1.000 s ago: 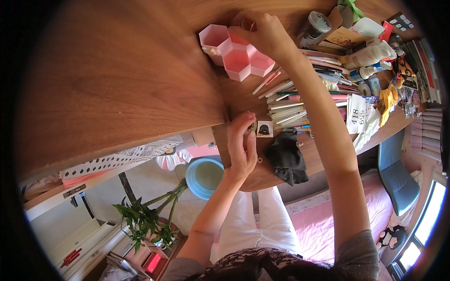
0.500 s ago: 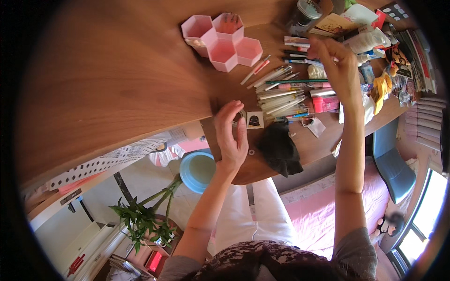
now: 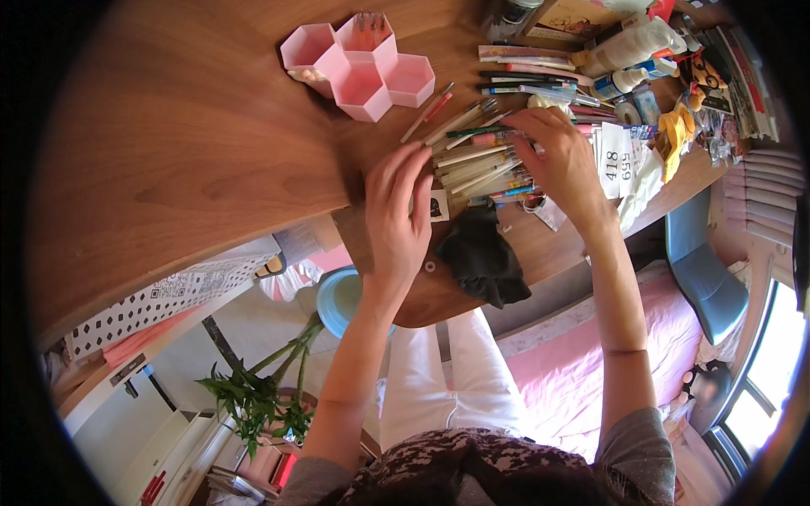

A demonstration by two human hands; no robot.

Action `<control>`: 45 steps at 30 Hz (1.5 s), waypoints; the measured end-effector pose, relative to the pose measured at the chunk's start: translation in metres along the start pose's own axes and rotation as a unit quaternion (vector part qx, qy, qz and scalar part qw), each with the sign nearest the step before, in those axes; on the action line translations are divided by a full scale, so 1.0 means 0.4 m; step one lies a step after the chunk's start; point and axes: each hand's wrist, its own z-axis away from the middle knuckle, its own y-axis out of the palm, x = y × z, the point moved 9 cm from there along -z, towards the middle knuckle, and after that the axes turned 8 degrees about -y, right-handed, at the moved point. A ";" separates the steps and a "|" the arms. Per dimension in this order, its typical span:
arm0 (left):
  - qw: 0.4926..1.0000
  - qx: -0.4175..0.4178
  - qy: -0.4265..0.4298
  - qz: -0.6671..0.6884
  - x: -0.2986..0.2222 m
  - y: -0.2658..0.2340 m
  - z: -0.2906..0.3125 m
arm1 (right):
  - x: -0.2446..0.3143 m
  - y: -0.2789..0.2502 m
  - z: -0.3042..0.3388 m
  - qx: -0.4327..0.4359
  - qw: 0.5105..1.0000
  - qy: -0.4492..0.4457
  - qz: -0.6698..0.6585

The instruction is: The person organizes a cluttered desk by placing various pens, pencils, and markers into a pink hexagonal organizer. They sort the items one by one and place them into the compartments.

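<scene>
A pile of slim white and clear pens (image 3: 481,173) lies on the wooden desk between my hands. My right hand (image 3: 561,160) is over the pile's right side, fingers curved downward and thumb apart from them. A dark green pen (image 3: 472,131) lies across the top of the pile, its right end by those fingertips; no firm grip on it shows. At the pile's left edge, my left hand (image 3: 395,207) is open, with fingers stretched out and thumb apart. A small card with a black figure (image 3: 439,205) sits beside its thumb, partly covered.
Beyond the pens stands a pink hexagonal pen holder (image 3: 363,94), with a few thin items in one cell. Black cloth (image 3: 483,257) lies near the front edge. More pens (image 3: 540,76), bottles (image 3: 633,46) and a yellow item (image 3: 672,145) crowd the right. A blue bucket (image 3: 339,299) stands below.
My right hand has come down and left from above the far pens to the pile. My left hand has shifted slightly left and up. The whole view has moved a little.
</scene>
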 end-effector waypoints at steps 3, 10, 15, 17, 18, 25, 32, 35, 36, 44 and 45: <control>0.999 0.015 -0.022 -0.041 0.000 0.037 -0.077 | 0.003 -0.012 -0.005 -0.036 0.999 -0.033 0.023; 0.984 0.024 -0.034 -0.175 0.051 0.114 -0.130 | 0.029 -0.006 0.008 -0.052 0.995 -0.070 0.053; 0.981 0.045 -0.044 -0.182 0.070 0.124 -0.142 | 0.042 -0.049 0.065 -0.107 0.994 -0.021 0.022; 0.978 0.073 -0.065 -0.185 0.080 0.131 -0.148 | 0.043 -0.056 0.087 -0.116 0.993 0.016 -0.008; 0.976 0.086 -0.077 -0.185 0.085 0.136 -0.153 | 0.043 -0.055 0.093 -0.122 0.992 0.023 -0.013; 0.971 0.116 -0.104 -0.181 0.112 0.136 -0.163 | 0.047 -0.043 0.103 -0.139 0.988 0.053 -0.042; 0.992 0.065 -0.077 -0.079 0.072 0.104 -0.148 | 0.018 -0.039 0.067 -0.122 0.992 0.030 0.026; 0.990 0.077 -0.049 -0.111 0.036 0.130 -0.162 | 0.001 -0.014 0.054 -0.095 0.994 -0.006 0.062; 0.987 0.085 -0.045 -0.131 0.037 0.140 -0.165 | 0.003 -0.020 0.065 -0.108 0.992 0.001 0.057; 0.960 0.191 -0.073 -0.191 0.062 0.186 -0.176 | 0.008 -0.095 0.274 -0.207 0.967 0.104 0.104; 0.947 0.221 -0.080 -0.220 0.063 0.199 -0.177 | 0.002 -0.094 0.294 -0.216 0.964 0.111 0.108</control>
